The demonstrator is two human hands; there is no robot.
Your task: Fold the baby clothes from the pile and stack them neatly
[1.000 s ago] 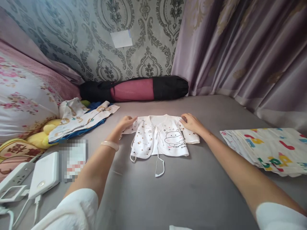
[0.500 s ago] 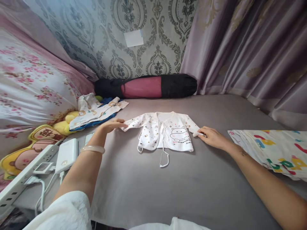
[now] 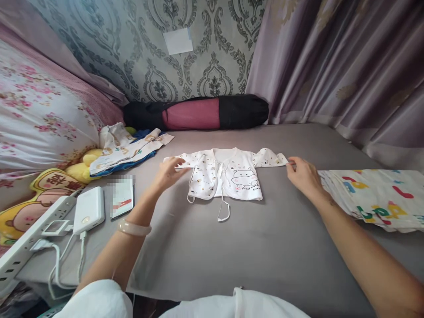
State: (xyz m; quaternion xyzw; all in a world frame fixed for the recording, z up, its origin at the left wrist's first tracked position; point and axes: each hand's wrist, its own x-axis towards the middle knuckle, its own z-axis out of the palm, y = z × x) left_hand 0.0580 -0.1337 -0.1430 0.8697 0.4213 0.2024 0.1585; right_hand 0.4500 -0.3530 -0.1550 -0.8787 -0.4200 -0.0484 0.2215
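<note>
A small white baby jacket point(image 3: 228, 176) lies spread flat on the grey bed sheet, its sleeves stretched out to both sides. It has a small scattered print, a hippo face on the right front panel and a tie string hanging below the hem. Over the left sleeve is my left hand point(image 3: 169, 173), fingers apart and partly covering the cuff; it grips no cloth that I can see. My right hand point(image 3: 302, 176) is just beyond the right cuff, fingertips slightly parted, with nothing between them.
Folded cloths with a colourful print point(image 3: 380, 194) lie at right. To the left are a phone point(image 3: 122, 198), a white power bank point(image 3: 88, 210), a power strip point(image 3: 39, 238) and a pile of baby clothes point(image 3: 129, 152). A black and pink roll bag point(image 3: 195, 113) lies along the wall.
Both hands have released the cuffs. My right hand has moved slightly right, away from the sleeve, and the sleeves now lie straighter. The view has shifted a little.
</note>
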